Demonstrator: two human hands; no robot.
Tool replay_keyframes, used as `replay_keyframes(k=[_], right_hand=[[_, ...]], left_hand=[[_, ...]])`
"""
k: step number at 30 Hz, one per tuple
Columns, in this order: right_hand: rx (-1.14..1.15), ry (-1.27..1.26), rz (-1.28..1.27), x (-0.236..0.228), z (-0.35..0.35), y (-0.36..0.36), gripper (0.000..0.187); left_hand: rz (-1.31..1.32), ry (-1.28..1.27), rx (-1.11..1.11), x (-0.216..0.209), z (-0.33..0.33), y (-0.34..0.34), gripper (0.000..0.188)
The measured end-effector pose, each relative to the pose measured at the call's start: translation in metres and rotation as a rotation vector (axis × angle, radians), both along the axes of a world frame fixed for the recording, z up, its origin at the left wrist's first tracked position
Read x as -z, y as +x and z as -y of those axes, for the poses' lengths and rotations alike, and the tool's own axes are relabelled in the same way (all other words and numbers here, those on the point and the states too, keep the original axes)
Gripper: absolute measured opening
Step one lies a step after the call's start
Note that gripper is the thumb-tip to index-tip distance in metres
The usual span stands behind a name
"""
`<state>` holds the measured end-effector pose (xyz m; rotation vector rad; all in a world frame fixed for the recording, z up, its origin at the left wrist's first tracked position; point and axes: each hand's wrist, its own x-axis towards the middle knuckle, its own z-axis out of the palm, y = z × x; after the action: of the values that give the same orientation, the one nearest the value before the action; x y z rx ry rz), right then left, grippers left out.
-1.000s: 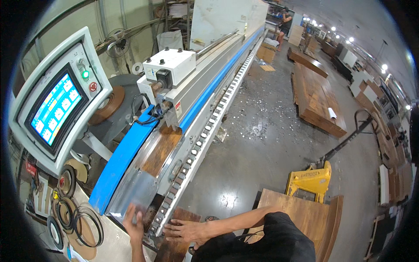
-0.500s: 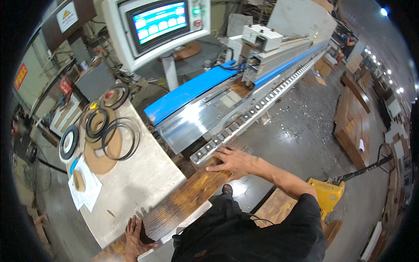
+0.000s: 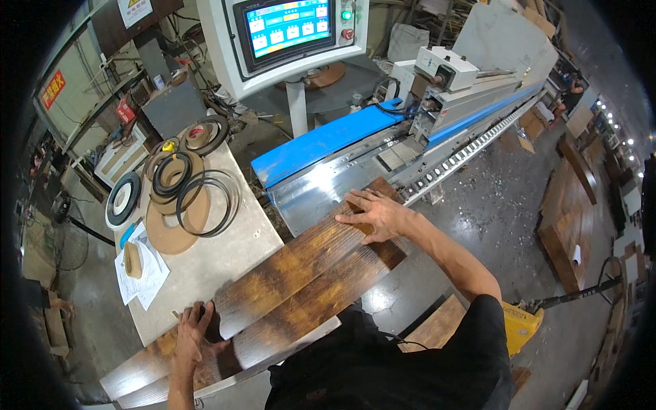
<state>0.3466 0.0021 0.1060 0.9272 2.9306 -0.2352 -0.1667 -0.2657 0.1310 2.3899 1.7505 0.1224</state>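
A long dark-brown wooden board (image 3: 273, 280) with streaky grain slants from the pale table up to the metal bed of the machine (image 3: 301, 198). My left hand (image 3: 191, 336) is at its near end, fingers bent at the corner and thumb apart. Across its far end lies my right hand (image 3: 377, 216), gripping it with fingers over the top face and its palm at the near edge. A second brown board (image 3: 314, 294) lies alongside, nearer my body. More brown board surface (image 3: 140, 362) shows beneath and left of my left hand.
Tape rolls (image 3: 181, 219) and papers (image 3: 142, 273) lie on the pale table (image 3: 236, 249). The machine has a blue cover (image 3: 328, 140), a roller track (image 3: 471, 150) and a screen panel (image 3: 287, 34). Boards (image 3: 570, 205) are stacked at right beside a yellow metal part (image 3: 521, 328).
The gripped board has moved forward and left with both hands, its far end now by the machine bed. The second board beside it has come into view. The whole view has shifted.
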Motion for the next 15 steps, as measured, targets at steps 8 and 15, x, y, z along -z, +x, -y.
replay_keyframes(k=[8, 15], right_hand=[[0.162, -0.021, 0.137, 0.035, -0.093, 0.019, 0.079], [0.153, -0.09, 0.143, 0.056, -0.14, 0.023, 0.079]], left_hand=[[0.015, -0.115, -0.011, 0.011, -0.135, 0.016, 0.11], [0.034, -0.192, -0.023, 0.046, -0.202, 0.012, 0.111]])
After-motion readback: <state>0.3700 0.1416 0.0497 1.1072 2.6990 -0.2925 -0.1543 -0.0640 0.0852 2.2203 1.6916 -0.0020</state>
